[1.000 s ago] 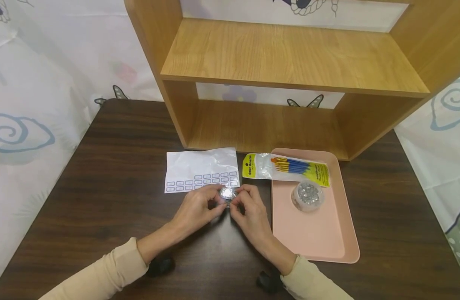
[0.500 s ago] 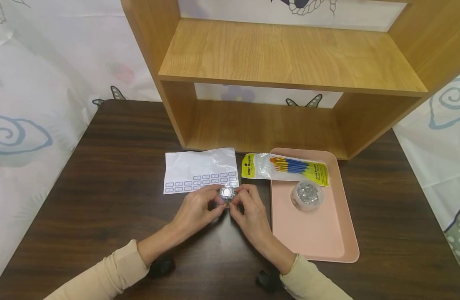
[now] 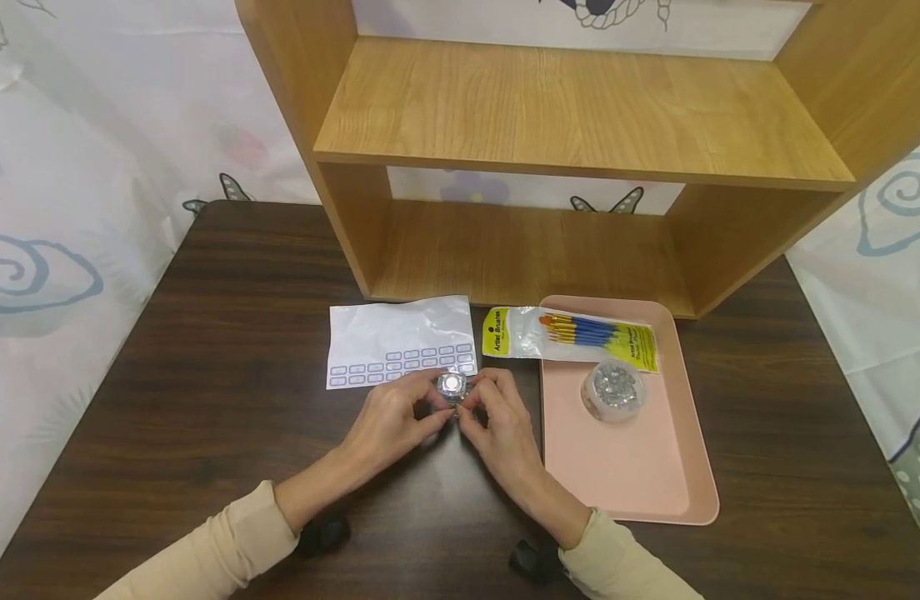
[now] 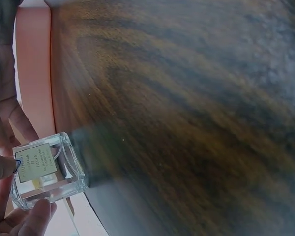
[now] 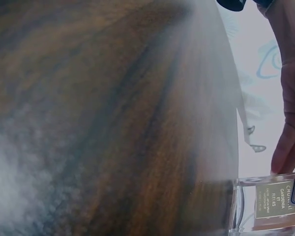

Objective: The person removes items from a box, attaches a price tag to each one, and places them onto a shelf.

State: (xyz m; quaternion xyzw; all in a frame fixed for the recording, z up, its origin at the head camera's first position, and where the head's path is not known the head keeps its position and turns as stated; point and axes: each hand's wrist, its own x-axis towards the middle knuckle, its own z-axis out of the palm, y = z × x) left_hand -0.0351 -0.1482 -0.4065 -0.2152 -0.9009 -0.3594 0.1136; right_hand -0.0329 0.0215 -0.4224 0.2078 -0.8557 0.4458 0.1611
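Between my two hands stands a small square clear glass perfume bottle (image 3: 452, 386) with a shiny silver top. My left hand (image 3: 392, 418) grips its left side between thumb and fingers. From the right, my right hand (image 3: 502, 427) pinches it, fingertips at the bottle's front and edge. A printed label (image 4: 37, 162) shows through the glass in the left wrist view. Over that label's edge, a fingertip presses on a small blue-edged sticker (image 5: 293, 192), partly hidden. Just behind the hands lies a white sheet (image 3: 400, 325) with rows of small blue-bordered stickers.
A pink tray (image 3: 617, 475) sits to the right, bearing a round clear tub (image 3: 614, 390) of silvery pieces. A packet of artist brushes (image 3: 580, 333) overlaps the tray's back edge. Behind rises a wooden shelf unit (image 3: 580, 117). All stand on a dark wooden table (image 3: 227, 333).
Both hands keep their hold on the perfume bottle, with only slight fingertip movement. The head view has shifted a little.
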